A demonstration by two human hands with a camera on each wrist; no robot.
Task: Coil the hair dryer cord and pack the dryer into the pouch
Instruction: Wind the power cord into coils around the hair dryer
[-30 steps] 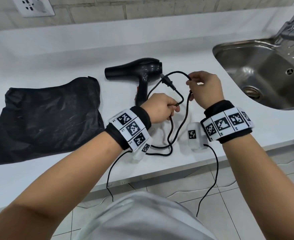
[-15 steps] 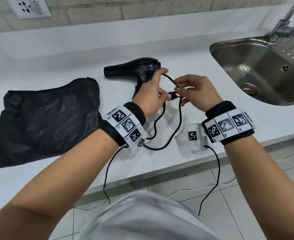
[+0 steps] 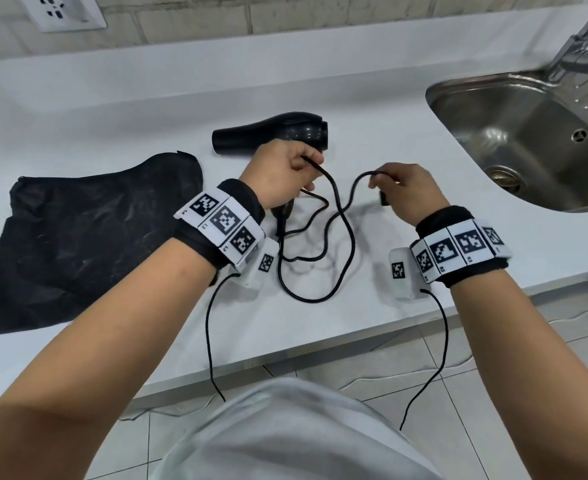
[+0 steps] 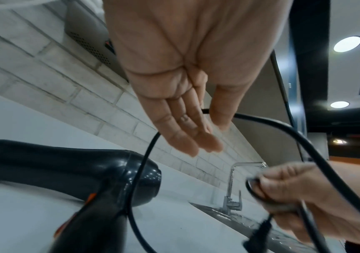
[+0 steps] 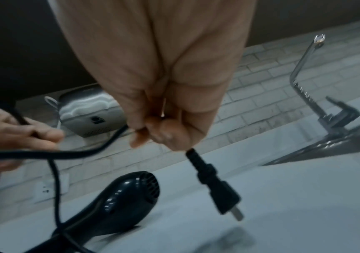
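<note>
The black hair dryer [image 3: 278,133] lies on the white counter [image 3: 112,109], nozzle pointing left. Left of it the black pouch [image 3: 88,237] lies flat. My left hand [image 3: 306,164] hovers just in front of the dryer and holds the black cord [image 3: 341,216] between thumb and fingers [image 4: 187,130]. My right hand [image 3: 379,181] is a little to the right and pinches the cord close to the plug [image 5: 218,188], which hangs below the fingers. The cord sags between both hands and falls in loose loops onto the counter near the dryer handle [image 3: 282,216].
A steel sink [image 3: 459,109] with a faucet [image 3: 583,46] fills the right end of the counter. A wall socket [image 3: 67,12] sits at the back left. The counter's front edge [image 3: 285,351] runs just below my wrists. A metal unit [image 5: 90,116] hangs on the brick wall.
The hands, close together on the cord half a second ago, have moved apart. The right hand has drawn the plug end to the right; the left has stayed by the dryer.
</note>
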